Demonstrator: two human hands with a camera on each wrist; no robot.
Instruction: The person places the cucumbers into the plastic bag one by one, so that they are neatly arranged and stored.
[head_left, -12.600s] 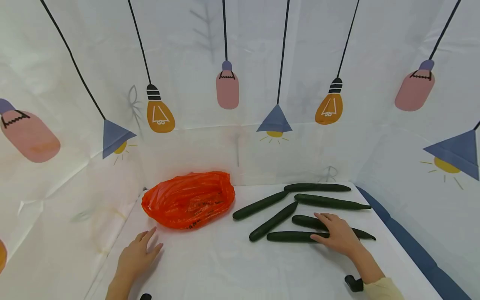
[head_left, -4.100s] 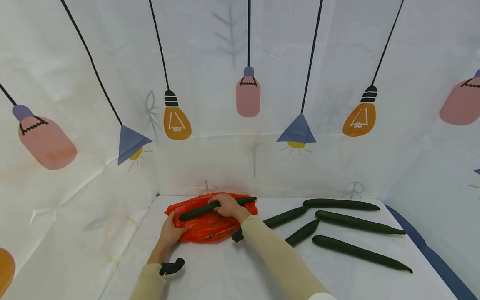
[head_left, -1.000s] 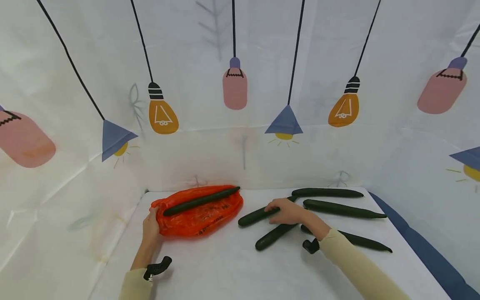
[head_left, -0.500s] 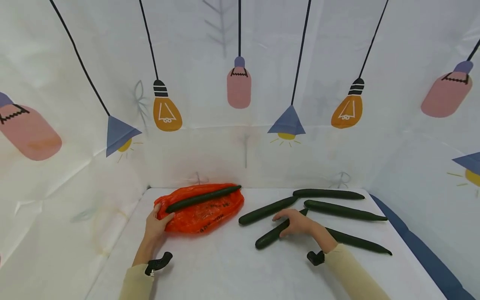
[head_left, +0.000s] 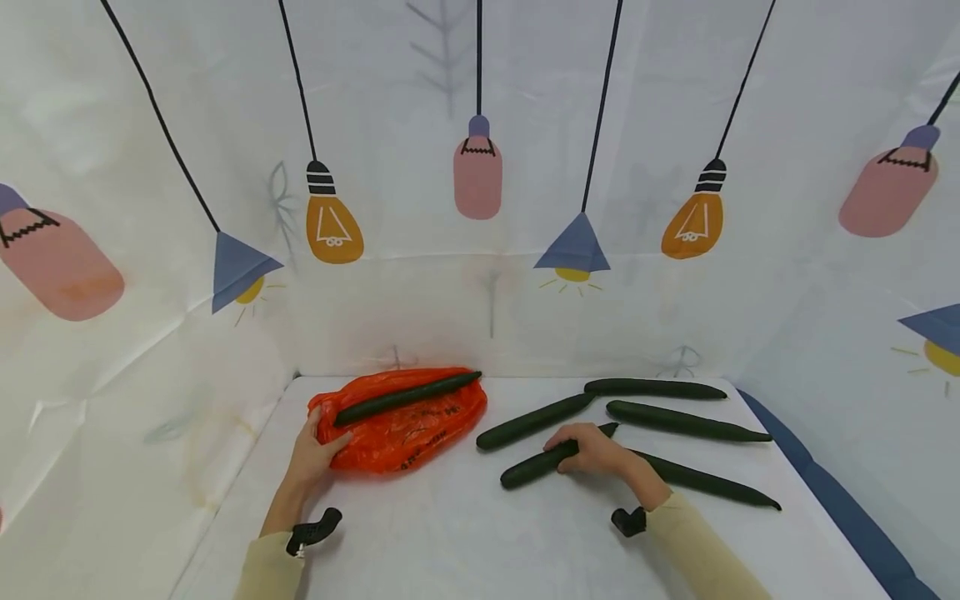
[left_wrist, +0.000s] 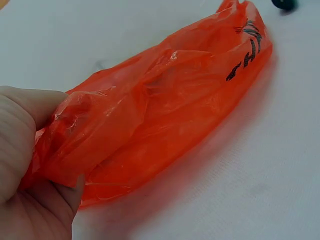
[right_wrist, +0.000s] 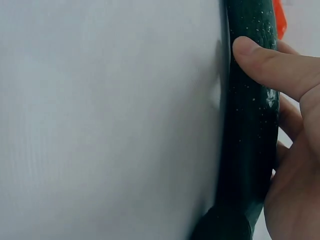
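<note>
My left hand (head_left: 311,454) holds the left edge of a crumpled orange-red plastic bag (head_left: 420,433). In the left wrist view the bag's film (left_wrist: 135,135) bunches between thumb and fingers. One dark green cucumber (head_left: 405,398) lies slantwise across the bag in the head view. My right hand (head_left: 596,452) grips another cucumber (head_left: 525,472) around its middle, thumb on the near side and fingers on the far side. The right wrist view shows this cucumber's speckled skin (right_wrist: 250,120) close up, with a shadow beside it on the white surface.
Several more cucumbers lie at the right: one (head_left: 534,422) slanting behind the held one, one at the back (head_left: 652,388), one (head_left: 686,422) below it, and one (head_left: 705,482) partly behind my right hand. The white table (head_left: 450,542) meets printed white sheeting (head_left: 420,308) behind.
One cucumber has gone from the table onto the bag. My right hand has since come back right, passed one cucumber, and taken hold of another, turning it slightly. My left hand has moved to the bag.
</note>
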